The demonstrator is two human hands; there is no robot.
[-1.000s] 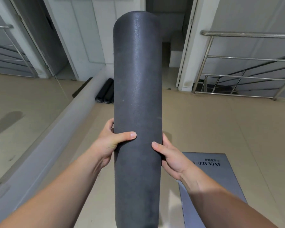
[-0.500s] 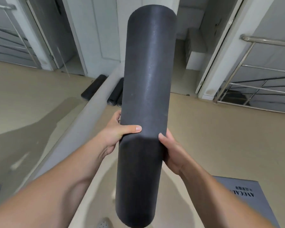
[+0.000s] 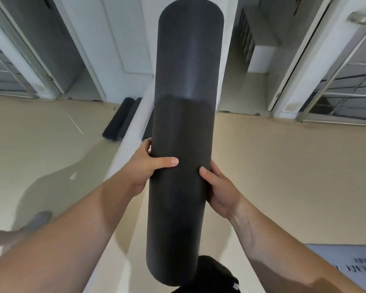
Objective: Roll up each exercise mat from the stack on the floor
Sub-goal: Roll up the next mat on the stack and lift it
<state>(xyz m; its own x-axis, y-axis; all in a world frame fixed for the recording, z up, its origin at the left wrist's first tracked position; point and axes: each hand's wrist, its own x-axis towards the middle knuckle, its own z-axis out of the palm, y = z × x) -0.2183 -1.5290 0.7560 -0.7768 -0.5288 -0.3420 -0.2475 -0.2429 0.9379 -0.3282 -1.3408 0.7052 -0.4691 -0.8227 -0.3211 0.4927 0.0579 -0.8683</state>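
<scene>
A rolled dark grey exercise mat [image 3: 184,115] stands nearly upright in the air in front of me, held off the floor. My left hand [image 3: 148,166] grips its left side, thumb across the front. My right hand [image 3: 218,189] clasps its right side a little lower. A flat grey mat [image 3: 347,265] with printed lettering lies on the floor at the lower right, mostly cut off by the frame edge. Two more rolled dark mats [image 3: 120,121] lie on the floor far ahead, beside the wall base.
A mirror wall on the left meets the floor along a pale ledge [image 3: 133,132] running toward me. A steel stair railing [image 3: 334,77] stands at the right. White door frames and a doorway [image 3: 251,51] lie ahead. My dark shoe [image 3: 216,278] shows below the roll.
I have moved forward and to the right along the ledge with the roll still held in both hands. The flat mat has slipped toward the lower right corner. The rolled mats ahead look nearer.
</scene>
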